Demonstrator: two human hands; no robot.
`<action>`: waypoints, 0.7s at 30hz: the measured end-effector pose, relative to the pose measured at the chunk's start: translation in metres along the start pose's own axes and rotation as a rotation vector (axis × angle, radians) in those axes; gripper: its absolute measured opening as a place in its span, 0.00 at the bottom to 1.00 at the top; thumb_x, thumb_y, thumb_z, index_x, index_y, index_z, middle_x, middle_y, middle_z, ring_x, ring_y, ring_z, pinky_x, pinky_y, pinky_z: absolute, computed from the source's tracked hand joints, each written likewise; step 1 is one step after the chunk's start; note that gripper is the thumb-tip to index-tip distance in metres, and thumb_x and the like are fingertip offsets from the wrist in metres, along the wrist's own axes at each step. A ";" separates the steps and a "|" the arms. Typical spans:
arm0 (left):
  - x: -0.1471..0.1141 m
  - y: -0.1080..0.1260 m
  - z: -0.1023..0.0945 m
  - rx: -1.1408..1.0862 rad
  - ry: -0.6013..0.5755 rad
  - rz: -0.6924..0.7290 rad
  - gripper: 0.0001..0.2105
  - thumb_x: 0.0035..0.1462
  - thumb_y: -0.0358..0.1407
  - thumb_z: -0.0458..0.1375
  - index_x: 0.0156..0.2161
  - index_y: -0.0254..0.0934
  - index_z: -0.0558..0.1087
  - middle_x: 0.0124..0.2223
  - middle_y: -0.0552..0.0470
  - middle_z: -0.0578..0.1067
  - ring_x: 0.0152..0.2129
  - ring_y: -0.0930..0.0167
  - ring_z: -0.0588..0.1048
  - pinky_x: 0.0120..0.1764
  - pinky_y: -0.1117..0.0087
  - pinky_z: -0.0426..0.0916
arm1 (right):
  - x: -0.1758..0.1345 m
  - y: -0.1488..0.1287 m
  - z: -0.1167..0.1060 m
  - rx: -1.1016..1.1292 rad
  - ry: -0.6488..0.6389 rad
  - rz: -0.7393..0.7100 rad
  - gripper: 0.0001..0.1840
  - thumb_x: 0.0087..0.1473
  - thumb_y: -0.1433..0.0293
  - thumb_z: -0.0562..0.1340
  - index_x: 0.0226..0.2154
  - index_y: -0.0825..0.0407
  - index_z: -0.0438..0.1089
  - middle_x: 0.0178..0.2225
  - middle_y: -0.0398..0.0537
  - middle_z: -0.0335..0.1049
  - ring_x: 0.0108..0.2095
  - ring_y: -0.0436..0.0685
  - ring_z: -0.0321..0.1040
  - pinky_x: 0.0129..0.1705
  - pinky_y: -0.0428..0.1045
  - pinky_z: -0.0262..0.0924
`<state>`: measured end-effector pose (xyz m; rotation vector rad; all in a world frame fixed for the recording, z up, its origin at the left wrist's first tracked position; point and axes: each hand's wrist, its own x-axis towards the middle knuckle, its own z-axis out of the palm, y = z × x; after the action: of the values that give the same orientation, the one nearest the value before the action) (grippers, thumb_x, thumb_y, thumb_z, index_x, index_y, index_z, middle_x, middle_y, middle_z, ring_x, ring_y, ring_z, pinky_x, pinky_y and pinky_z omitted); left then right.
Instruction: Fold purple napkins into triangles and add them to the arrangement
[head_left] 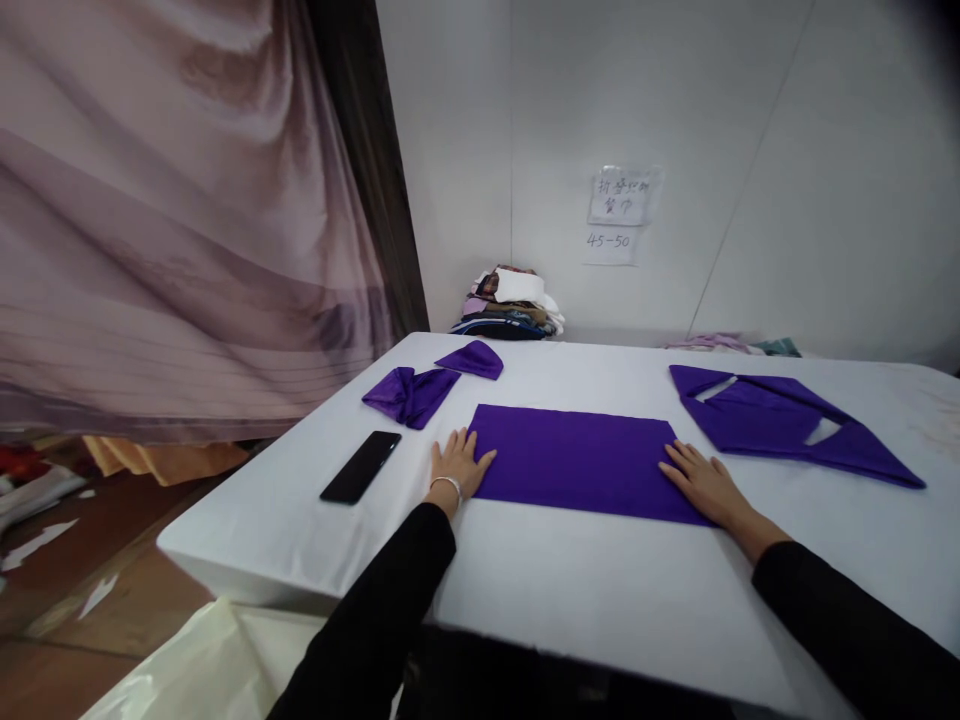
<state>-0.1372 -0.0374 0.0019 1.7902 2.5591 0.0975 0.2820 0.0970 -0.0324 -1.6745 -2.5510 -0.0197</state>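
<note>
A purple cloth [574,462], folded into a flat rectangle, lies in front of me on the white-covered table [570,590]. Flat on its left end rests my left hand [456,465], fingers spread, a bracelet at the wrist. My right hand [703,482] lies with fingers outstretched over the right edge of the same cloth. Neither hand grips anything. Farther right is a larger purple cloth [780,415], folded into a pointed shape with gaps in it. Two small folded purple pieces, one twisted [411,396] and one smooth [474,360], lie at the back left.
A black phone [361,467] lies left of my left hand. Behind the table sit a pile of folded fabrics [510,305] and more cloth [720,343]. Paper notes [619,215] hang on the wall. A drape [187,220] hangs at left; a pale bin liner [210,660] is below.
</note>
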 end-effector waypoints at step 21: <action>-0.022 0.091 0.012 -0.015 0.012 0.101 0.26 0.60 0.43 0.33 0.62 0.38 0.49 0.65 0.50 0.48 0.61 0.65 0.44 0.58 0.51 0.39 | 0.002 -0.228 -0.019 0.245 0.004 -0.336 0.28 0.61 0.63 0.38 0.59 0.57 0.49 0.61 0.55 0.47 0.61 0.60 0.39 0.58 0.62 0.32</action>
<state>-0.0441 -0.0264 -0.0051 1.9181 2.4683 0.1287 0.0738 0.0073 -0.0046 -1.1506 -2.6699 0.2541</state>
